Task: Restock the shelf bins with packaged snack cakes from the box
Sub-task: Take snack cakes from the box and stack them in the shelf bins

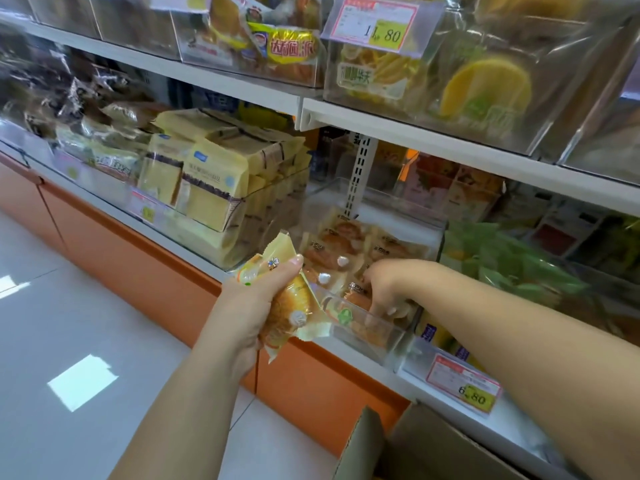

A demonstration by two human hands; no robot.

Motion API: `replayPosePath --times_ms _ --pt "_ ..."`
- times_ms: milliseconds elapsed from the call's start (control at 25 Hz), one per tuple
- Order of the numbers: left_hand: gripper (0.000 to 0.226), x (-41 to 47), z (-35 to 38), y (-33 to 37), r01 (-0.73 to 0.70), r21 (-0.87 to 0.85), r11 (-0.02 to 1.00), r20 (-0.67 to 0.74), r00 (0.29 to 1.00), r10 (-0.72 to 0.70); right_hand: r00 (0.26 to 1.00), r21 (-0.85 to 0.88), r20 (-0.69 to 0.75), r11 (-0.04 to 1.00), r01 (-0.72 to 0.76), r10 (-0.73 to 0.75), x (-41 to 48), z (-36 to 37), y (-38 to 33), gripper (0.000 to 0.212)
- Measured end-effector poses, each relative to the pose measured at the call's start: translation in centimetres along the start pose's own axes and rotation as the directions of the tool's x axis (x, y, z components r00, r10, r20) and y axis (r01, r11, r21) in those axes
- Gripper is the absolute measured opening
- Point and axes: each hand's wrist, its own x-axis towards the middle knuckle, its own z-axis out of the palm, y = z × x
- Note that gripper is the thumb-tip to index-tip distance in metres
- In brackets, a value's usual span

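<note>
yellow crinkly-film snack cake packet with a round golden cake inside (287,303) sits in the left hand (242,306), just outside the front lip of the clear plastic shelf bin (367,327) on the lowest shelf. fingers wrapped round the packet's middle, thumb (289,266) pressing on top; a firm clasp, film bunched under it

judgement: packet looks light, soft, easily squashed; glossy film likely slippery. best held across the cake's broad faces with light pressure, or by the sealed end flap (277,240), not squeezed at the centre

right hand (384,289) is down inside the same bin, fingers spread and curled among the orange-and-cream packets (343,251) lying there; cannot tell whether it grips one or only shifts them

bin looks partly filled, room at the front. next bin left holds upright pale-yellow sandwich-cake packs (211,188). brown cardboard box (408,445) stands open at the bottom edge, below the right forearm; contents hidden. yellow-and-pink price tag (464,384) on the shelf edge just right of the bin
</note>
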Motion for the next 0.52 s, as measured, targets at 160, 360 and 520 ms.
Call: replayPosePath --times_ms 160,360,520 --pt "0.078 0.4 0.7 -0.5 0.048 -0.058 0.997 0.051 0.998 -0.046 0.906 0.351 -0.357 0.866 0.357 -0.229 -5.6 -2.4 0.1 0.053" --pt "0.093 1.3 2.2 -0.8 0.086 -0.218 0.972 0.175 0.983 -0.048 0.847 0.586 -0.406 0.612 0.530 -0.344 -9.7 0.3 -2.9 0.065" --pt "0.078 1.1 2.4 -1.8 -0.166 0.492 0.855 -0.022 0.979 0.203 0.854 0.647 -0.518 0.672 0.359 0.043 -4.3 -3.5 0.8 0.077"
